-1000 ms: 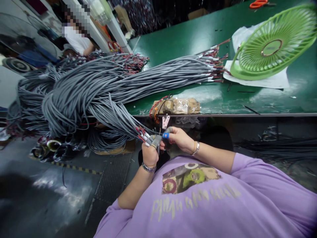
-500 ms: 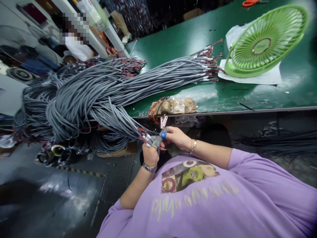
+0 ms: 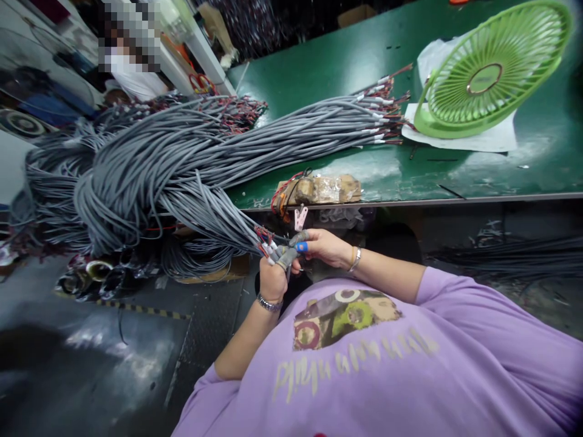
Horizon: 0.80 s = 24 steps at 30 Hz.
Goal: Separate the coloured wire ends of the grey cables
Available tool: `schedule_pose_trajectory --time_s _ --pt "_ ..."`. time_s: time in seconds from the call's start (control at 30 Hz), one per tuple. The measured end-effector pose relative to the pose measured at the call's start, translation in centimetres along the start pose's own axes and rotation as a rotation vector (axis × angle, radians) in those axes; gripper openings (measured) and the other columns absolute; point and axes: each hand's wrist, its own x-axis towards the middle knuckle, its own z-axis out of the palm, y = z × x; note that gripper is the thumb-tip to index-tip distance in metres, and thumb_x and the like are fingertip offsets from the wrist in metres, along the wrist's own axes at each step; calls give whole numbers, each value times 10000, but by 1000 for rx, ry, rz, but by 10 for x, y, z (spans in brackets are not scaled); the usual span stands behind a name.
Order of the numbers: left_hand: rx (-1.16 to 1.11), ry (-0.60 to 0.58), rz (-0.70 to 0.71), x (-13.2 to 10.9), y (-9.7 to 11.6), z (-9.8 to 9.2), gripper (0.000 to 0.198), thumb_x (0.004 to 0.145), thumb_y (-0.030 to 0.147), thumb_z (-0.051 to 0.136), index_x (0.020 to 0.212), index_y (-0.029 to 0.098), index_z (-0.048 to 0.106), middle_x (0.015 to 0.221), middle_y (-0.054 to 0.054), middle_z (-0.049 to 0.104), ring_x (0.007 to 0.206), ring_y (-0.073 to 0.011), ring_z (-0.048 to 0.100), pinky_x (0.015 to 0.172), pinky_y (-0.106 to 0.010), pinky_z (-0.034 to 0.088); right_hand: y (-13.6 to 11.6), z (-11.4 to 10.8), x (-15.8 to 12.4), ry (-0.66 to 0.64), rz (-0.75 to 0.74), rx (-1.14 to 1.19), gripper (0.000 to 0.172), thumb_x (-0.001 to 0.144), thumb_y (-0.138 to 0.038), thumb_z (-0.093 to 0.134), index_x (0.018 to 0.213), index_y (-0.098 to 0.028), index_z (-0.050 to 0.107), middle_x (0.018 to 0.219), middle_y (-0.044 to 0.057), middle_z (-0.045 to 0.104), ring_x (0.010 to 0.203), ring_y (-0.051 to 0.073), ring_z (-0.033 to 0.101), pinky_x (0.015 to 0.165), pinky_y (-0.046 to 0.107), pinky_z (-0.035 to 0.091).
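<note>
While the left hand is closed in a fist around the stripped ends of a few grey cables, the right hand pinches in from the other side, its fingertips pressed together at the same wire ends; whether it actually holds one thin wire is too small to tell. The hands meet just below the edge of the green workbench, in front of the person's chest. To do this well, I judge the fist should keep the cable ends steady and fanned out, so the pinching fingers can single out one thin conductor without tugging the rest.

The cables are smooth, round, matte grey sheaths, draped in a heavy looping mass from the bench down toward the floor. Their ends show thin red and dark wires with white sleeves. Fingertips on both hands wear grey and blue protective covers. A small taped block with red wires sits at the bench edge. A round, ribbed green plastic fan lies tilted on white paper.
</note>
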Motion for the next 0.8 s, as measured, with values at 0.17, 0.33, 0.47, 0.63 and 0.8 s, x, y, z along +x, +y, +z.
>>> schedule_pose_trajectory --time_s 0.17,0.33,0.47,0.63,0.8 --pt "23 -56 -11 1 -1 -6 305 748 338 704 528 146 620 454 4 581 380 -81 500 412 -197 405 2 -1 2 4 -35 -53 355 549 -350 818 728 -132 601 604 -21 614 534 80 507 524 207 378" --pt "3 -6 12 1 -6 -3 308 753 348 698 533 148 615 475 -1 602 396 -86 519 424 -201 411 2 6 1 102 -31 -63 260 577 -293 745 676 -160 545 512 -55 533 484 75 465 483 198 348" --pt "-45 92 48 1 -9 2 252 742 335 705 580 153 638 481 4 608 413 -95 538 427 -204 422 4 10 1 163 5 19 237 564 -255 714 619 -167 500 474 -78 446 452 57 400 467 193 334" --pt "-78 125 40 0 -8 4 259 729 350 712 585 151 629 476 13 594 393 -85 516 412 -199 420 7 4 5 244 -1 124 204 577 -200 676 640 -175 483 489 -80 426 451 54 359 447 182 305" --pt "-94 -14 -7 1 0 -1 301 720 340 723 527 143 603 460 4 574 388 -75 496 402 -192 395 6 -14 10 283 71 277 148 753 -275 640 747 -162 544 609 -42 530 458 53 390 463 191 346"
